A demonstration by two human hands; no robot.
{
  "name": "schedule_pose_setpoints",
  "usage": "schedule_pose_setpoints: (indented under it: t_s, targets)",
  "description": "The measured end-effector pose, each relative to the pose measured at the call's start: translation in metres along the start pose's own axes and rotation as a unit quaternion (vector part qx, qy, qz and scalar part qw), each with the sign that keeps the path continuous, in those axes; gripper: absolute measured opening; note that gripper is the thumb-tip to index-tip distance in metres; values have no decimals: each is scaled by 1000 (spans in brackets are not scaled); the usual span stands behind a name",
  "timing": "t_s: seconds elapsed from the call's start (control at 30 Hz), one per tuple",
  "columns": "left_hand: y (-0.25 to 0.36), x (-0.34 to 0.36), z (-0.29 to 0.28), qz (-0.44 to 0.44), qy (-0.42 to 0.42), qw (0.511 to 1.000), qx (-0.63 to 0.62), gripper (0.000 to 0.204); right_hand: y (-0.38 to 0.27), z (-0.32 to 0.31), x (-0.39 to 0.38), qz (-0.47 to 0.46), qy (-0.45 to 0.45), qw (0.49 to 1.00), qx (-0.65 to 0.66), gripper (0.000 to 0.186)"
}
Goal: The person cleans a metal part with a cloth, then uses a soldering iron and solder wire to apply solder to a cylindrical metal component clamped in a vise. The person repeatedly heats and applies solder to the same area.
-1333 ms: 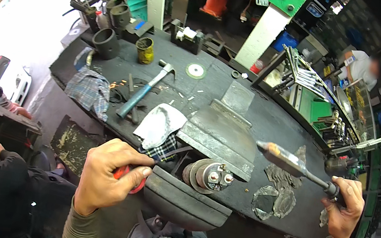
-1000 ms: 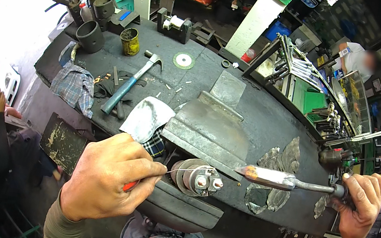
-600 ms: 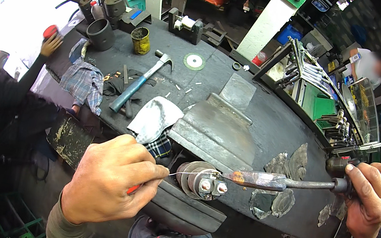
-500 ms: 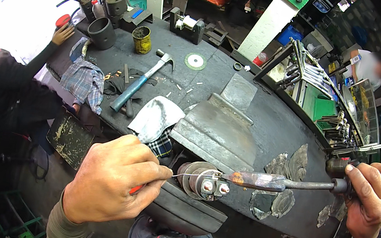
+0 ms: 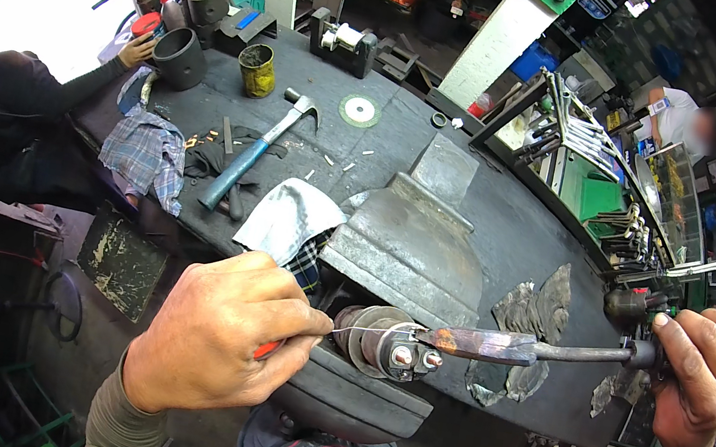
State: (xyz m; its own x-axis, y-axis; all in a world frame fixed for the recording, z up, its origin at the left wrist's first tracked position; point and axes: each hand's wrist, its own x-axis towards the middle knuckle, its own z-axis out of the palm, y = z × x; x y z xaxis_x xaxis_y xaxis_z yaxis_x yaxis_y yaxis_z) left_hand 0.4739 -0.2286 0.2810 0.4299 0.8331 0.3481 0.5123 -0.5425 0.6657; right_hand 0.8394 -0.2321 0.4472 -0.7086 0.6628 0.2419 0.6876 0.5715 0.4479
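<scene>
A round metal part (image 5: 389, 349) with two studs sits clamped in a grey bench vise (image 5: 416, 243) at the table's near edge. My left hand (image 5: 216, 337) pinches a thin wire (image 5: 369, 329) together with a red-handled tool, and the wire's tip reaches the top of the part. My right hand (image 5: 697, 375) grips the handle of a long soldering iron (image 5: 512, 347). Its scorched copper tip rests on the part where the wire ends.
On the dark workbench (image 5: 491, 217) lie a blue-handled hammer (image 5: 251, 154), a plaid rag (image 5: 147, 155), a white cloth (image 5: 288, 217), a yellow can (image 5: 258, 69) and a green disc (image 5: 360, 111). A person in black (image 5: 6, 122) at the left reaches toward a red-capped bottle (image 5: 147, 25).
My right hand has swung the iron left until its tip sits on the clamped part. My left hand brought the wire to the same spot. The person at left reached up onto the table.
</scene>
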Motion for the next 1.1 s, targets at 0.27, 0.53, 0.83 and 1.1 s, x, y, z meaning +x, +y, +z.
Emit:
schedule_pose_setpoints:
  t_s: [0.27,0.53,0.83,1.1]
  targets:
    - [-6,4,1,19,-6,1000,-10,22,-14,-20,9,-15,-28,998,-61,42]
    - [-11,7,1,26,-10,999,-20,21,-24,-44,18,-28,-103,992,-70,45]
    - [-14,7,2,31,-12,999,-25,21,-34,-65,38,-16,-184,981,-51,60]
    - [-13,9,0,40,-24,999,-3,21,-37,-66,39,-28,-184,978,-91,64]
